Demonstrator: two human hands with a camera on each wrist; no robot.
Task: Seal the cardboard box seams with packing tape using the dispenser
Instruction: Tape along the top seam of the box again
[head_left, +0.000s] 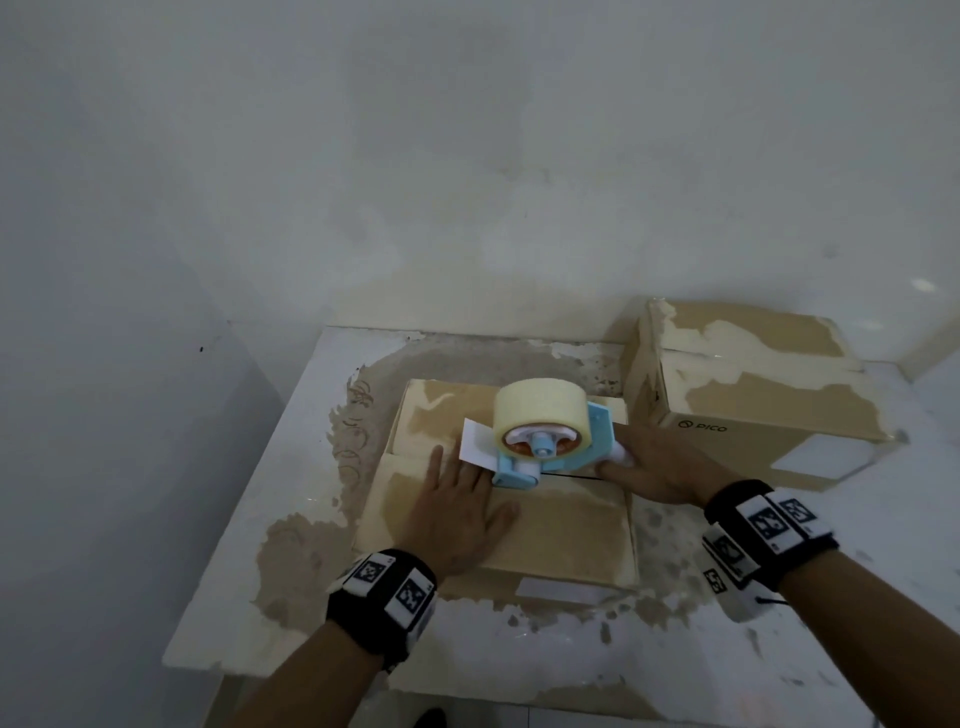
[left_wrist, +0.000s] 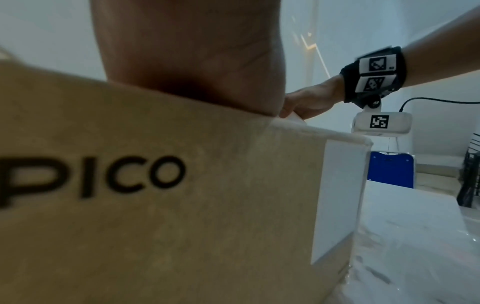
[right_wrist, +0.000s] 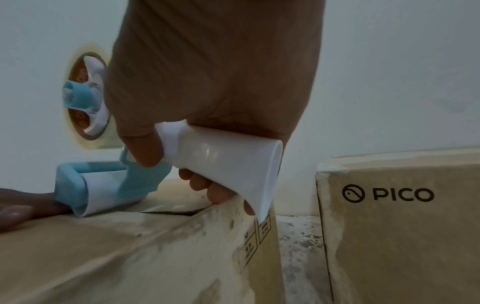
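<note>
A flat cardboard box (head_left: 561, 525) lies on the table with its top flaps closed and a dark centre seam (head_left: 571, 474) running left to right. My right hand (head_left: 660, 470) grips the white handle (right_wrist: 221, 158) of a light-blue tape dispenser (head_left: 550, 447) carrying a pale yellow tape roll (head_left: 540, 408). The dispenser's roller end (right_wrist: 78, 193) sits on the seam near the box's middle. My left hand (head_left: 457, 512) lies flat on the box top with straight fingers, fingertips beside the dispenser's front. A white tab (head_left: 478, 444) sticks out to the dispenser's left.
A second, taller cardboard box (head_left: 753, 395) marked PICO stands at the back right, close to the first. The worn white table (head_left: 249, 519) ends at the left and near edges. A wall rises right behind. A blue object (left_wrist: 392, 172) stands beyond the table in the left wrist view.
</note>
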